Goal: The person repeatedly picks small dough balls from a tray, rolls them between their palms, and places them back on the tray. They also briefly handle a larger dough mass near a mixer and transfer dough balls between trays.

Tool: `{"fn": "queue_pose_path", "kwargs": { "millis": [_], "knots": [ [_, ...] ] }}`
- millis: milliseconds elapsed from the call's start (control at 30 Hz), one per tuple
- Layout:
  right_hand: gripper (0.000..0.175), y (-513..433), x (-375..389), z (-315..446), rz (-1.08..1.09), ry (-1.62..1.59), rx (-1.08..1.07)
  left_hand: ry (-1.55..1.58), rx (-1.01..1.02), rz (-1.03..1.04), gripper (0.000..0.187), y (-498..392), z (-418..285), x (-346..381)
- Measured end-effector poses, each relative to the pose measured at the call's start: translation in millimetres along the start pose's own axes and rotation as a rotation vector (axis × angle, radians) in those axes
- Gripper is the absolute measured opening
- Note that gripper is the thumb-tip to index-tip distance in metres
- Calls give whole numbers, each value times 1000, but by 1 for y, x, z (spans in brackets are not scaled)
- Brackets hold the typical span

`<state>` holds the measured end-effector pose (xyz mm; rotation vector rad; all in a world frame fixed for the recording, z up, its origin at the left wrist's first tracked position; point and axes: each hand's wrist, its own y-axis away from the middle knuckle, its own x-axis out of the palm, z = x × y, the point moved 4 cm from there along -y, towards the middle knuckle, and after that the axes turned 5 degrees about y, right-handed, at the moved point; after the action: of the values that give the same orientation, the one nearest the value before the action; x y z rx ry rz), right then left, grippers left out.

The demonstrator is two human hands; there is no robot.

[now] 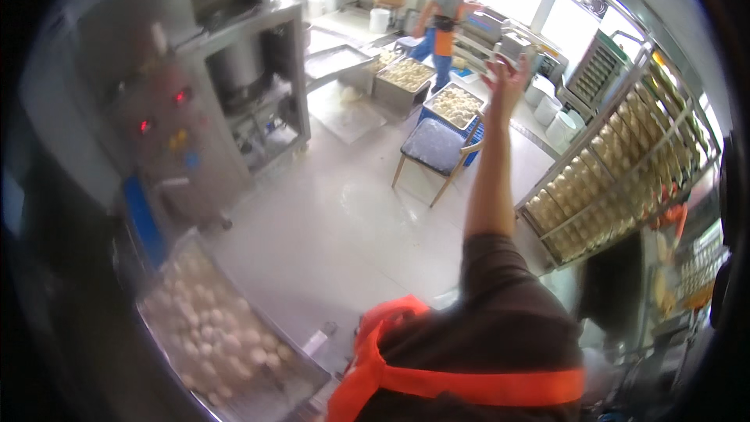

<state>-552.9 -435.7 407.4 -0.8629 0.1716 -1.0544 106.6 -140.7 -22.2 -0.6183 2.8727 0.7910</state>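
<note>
My right hand (505, 73) is raised at the end of an outstretched bare arm, its fingers spread and slightly curled, with nothing seen in it. Behind the hand in the picture lie the windows and the equipment along the far wall. Left of the forearm, a white tray (430, 106) of pale round pieces rests on a blue plastic crate (473, 155). A wooden-framed chair (432, 145) with a grey seat is in front of the crate. My left hand is out of view. At the lower left, a large metal tray (281, 328) holds many pale, round pieces, blurred.
A tall metal rack (612, 179) with loaded trays leans across the view at right. Steel cabinets (302, 79) and a machine with red lights (176, 123) line the left. A person (445, 17) walks near metal bins of pale pieces (404, 75). White buckets (548, 110) stand beyond.
</note>
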Motion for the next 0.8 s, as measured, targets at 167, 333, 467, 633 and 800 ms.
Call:
{"fn": "queue_pose_path", "kwargs": {
  "millis": [167, 333, 467, 633, 800],
  "knots": [
    [51, 147, 58, 35, 579, 174, 161, -160, -13, -122, 66, 58, 42, -31],
    [63, 423, 162, 56, 1606, -13, 286, -368, -15, -399, 36, 129, 28, -25],
    [75, 604, 211, 134, 1971, -272, -361, -490, -178, -462, 30, 154, 29, -17],
    [70, 747, 261, 169, 2115, 113, -803, -904, -279, -680, 37, 150, 43, -11],
    [61, 773, 260, 150, 2073, 51, -846, -591, -495, -684, 25, 151, 37, 4]
  ]
}}
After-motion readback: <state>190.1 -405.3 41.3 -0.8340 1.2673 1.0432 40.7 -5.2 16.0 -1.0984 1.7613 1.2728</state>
